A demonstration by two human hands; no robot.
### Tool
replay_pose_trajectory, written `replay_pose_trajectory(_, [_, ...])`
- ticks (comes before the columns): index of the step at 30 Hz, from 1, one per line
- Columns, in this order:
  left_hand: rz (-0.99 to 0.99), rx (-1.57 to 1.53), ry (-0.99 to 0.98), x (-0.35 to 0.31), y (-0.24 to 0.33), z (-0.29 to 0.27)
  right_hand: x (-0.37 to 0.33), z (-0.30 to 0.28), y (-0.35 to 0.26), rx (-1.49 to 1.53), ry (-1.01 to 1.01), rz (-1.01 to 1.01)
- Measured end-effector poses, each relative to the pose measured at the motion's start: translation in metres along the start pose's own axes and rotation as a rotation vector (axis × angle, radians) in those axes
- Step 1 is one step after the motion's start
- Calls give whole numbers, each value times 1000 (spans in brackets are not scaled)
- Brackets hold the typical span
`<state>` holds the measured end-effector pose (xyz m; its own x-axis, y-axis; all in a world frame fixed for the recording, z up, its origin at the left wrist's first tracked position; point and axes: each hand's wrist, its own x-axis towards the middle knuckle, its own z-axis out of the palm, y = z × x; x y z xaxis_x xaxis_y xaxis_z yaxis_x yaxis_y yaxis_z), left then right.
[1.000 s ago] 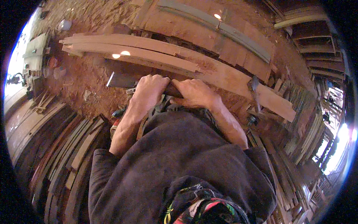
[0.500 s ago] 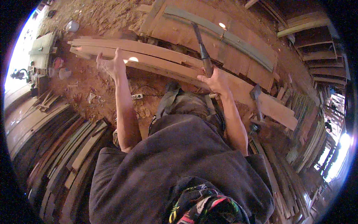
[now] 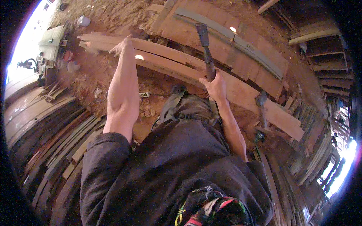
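My right hand (image 3: 216,86) is wrapped around the wooden handle of a broad-bladed chisel (image 3: 203,37). Its dark, flared blade points away from me, above the long reddish timber boards (image 3: 166,56). At the far left part of these boards, my left hand (image 3: 123,46) reaches out over the wood with its fingers stretched and nothing visible in them. Whether its palm touches the wood cannot be made out. A hammer (image 3: 261,99) with a dark, blocky head lies by the right part of the board, its handle toward me.
Wide planks (image 3: 222,49) with a grey strip lie beyond the boards. A power strip (image 3: 144,95) rests on the dirt floor between my arms. Stacked timber (image 3: 56,150) fills the left side, and more timber (image 3: 309,128) is at right. A white bucket (image 3: 83,21) stands far left.
My left hand has moved forward over the boards, its arm now extended. The chisel has turned in my right hand, so its broad blade face shows. The view has shifted slightly.
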<state>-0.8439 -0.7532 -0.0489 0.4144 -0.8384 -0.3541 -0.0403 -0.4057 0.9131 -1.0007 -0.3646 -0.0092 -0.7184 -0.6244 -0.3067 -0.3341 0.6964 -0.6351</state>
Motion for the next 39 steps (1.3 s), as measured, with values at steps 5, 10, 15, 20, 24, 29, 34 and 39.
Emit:
replay_pose_trajectory(5, [14, 0, 12, -7, -4, 0, 29, -13, 30, 294, -210, -122])
replay_pose_trajectory(10, [26, -10, 17, -17, -13, 3, 65, -12, 62, 211, -360, -4])
replay_pose_trajectory(15, [72, -64, 68, -10, -17, -27, 32, -31, 21, 311, -272, -83])
replay_pose_trajectory(20, [117, 142, 91, -58, -61, -35, -4, -49, 68, 285, -209, -164])
replay_pose_trajectory(24, [27, 540, 100, -149, -72, -30, -43, -116, 102, 324, -457, 142])
replay_pose_trajectory(29, [119, 724, -61, -208, -54, -7, -79, -137, 177, 382, -250, 263])
replay_pose_trajectory(34, [334, 877, -325, -209, -36, 20, -77, -146, 228, 407, -99, 122])
replay_pose_trajectory(39, [474, 1061, -599, -208, -35, 34, -82, -145, 264, 422, 8, 50])
